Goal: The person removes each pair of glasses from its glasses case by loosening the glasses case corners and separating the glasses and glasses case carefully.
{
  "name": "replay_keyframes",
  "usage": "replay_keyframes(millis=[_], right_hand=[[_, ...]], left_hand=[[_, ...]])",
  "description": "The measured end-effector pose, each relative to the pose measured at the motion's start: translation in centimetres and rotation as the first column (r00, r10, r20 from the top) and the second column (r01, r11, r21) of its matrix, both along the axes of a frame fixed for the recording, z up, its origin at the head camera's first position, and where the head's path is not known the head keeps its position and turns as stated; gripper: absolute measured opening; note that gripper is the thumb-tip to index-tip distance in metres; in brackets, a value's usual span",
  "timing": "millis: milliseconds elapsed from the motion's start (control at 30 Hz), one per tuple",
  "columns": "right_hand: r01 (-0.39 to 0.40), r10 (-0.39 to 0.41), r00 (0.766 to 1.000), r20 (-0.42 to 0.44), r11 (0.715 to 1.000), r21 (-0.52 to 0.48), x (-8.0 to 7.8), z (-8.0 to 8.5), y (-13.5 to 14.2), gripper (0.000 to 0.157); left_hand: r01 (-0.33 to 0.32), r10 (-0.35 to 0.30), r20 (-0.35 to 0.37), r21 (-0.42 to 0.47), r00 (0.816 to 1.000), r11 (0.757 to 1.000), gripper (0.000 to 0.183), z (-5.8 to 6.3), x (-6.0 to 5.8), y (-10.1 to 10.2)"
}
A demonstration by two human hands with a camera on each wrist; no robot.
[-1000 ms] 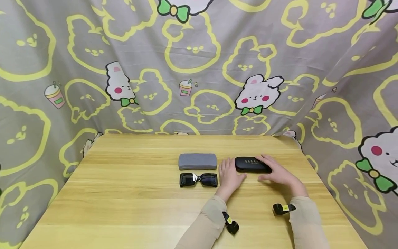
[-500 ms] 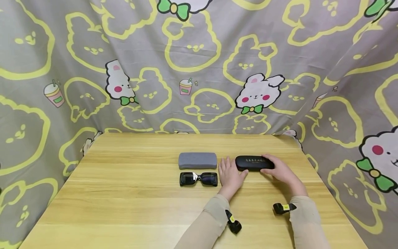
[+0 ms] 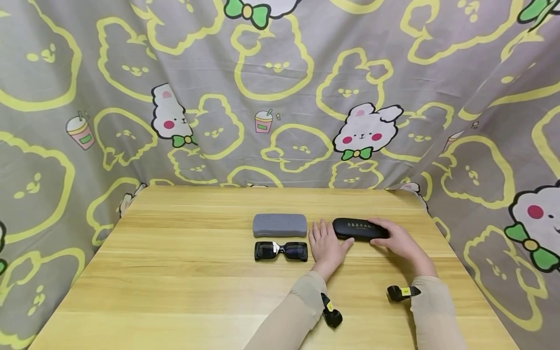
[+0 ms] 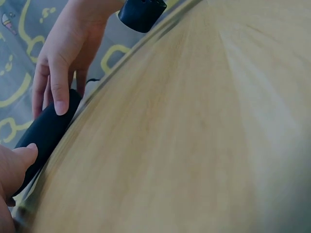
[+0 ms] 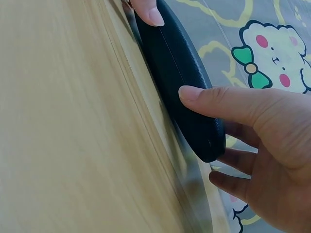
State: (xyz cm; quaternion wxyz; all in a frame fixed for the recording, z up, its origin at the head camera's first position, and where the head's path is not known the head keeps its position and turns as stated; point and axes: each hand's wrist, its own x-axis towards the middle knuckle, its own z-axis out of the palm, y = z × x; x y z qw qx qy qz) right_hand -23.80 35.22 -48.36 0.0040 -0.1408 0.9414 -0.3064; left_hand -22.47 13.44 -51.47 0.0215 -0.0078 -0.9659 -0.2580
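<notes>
A black glasses case [image 3: 360, 229] with gold lettering lies closed on the table, between my hands. My right hand [image 3: 400, 243] holds its right end; in the right wrist view the thumb [image 5: 204, 97] presses the case's front side near the seam, with the other fingers behind and around the end. At the opposite end, my left hand [image 3: 328, 248] rests with fingers straight and spread, its thumb [image 4: 26, 154] touching the case's front side. Black sunglasses [image 3: 281, 251] lie folded to the left of my left hand. Behind them sits a closed grey-blue glasses case [image 3: 280, 225].
The wooden table [image 3: 175, 272] stretches left and toward me. A patterned grey curtain [image 3: 280, 87] hangs behind it and along both sides. A small black camera is strapped to each wrist.
My right hand has slid slightly right along the black glasses case, baring more of the lettering. My left hand has shifted a little to the right. Sunglasses and grey-blue case stay put.
</notes>
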Motion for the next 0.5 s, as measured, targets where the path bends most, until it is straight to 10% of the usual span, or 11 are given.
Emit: replay_keyframes(millis=[500], right_hand=[[-0.033, 0.033, 0.999, 0.013, 0.999, -0.044, -0.01, -0.12, 0.49, 0.061]], left_hand=[[-0.062, 0.062, -0.015, 0.012, 0.998, 0.998, 0.088, 0.03, -0.26, 0.42]])
